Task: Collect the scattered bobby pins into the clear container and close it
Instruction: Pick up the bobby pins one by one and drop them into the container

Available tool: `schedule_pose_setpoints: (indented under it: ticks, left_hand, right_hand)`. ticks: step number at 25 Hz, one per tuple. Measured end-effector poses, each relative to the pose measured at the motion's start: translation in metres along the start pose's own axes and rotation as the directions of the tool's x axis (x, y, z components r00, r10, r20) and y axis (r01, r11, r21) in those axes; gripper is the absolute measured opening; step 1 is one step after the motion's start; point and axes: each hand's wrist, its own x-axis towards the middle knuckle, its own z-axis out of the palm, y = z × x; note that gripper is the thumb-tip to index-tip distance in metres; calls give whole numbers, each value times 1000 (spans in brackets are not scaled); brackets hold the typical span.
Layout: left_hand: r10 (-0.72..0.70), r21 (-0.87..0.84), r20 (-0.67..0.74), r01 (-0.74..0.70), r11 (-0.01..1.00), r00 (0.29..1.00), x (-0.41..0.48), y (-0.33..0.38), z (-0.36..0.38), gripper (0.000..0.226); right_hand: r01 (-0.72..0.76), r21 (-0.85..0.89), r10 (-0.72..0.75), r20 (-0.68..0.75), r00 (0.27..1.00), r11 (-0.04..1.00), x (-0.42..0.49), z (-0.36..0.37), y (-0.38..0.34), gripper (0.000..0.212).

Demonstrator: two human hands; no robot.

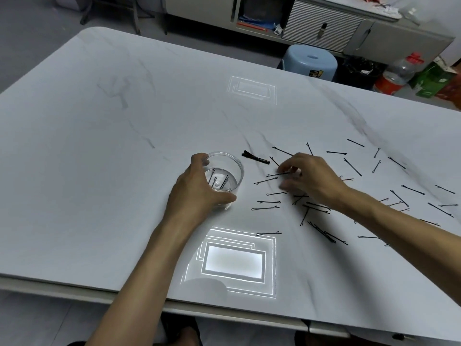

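Bobby pins (351,166) lie scattered toward the table's (124,108) right edge; a few sit in the clear container (228,174), gripped by the left hand (199,188). Right hand (309,178) pinches one pin; next, lift it over the rim

— What colours are seen on the table (124,126)?
— White, veined with grey marbling. The bobby pins (267,181) are black; the container (230,171) is clear.
— And beyond it?
— A pale blue stool (310,61).

One clear container (225,171) with two bobby pins (219,181) inside. Many more pins (268,203) scattered about, too many to count. Two hands (199,188), one tabletop (124,121).
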Motion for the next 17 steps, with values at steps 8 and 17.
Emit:
schedule_pose_setpoints:
  ticks: [8,17]
  left_hand:
    - [1,17,-1,-1,1000,1000,3,2,4,91]
    - [1,19,5,-1,1000,1000,3,4,3,91]
  right_hand:
    - [163,-168,-173,-48,984,972,8,23,0,11]
    - [199,-77,-195,67,979,977,-9,14,9,12]
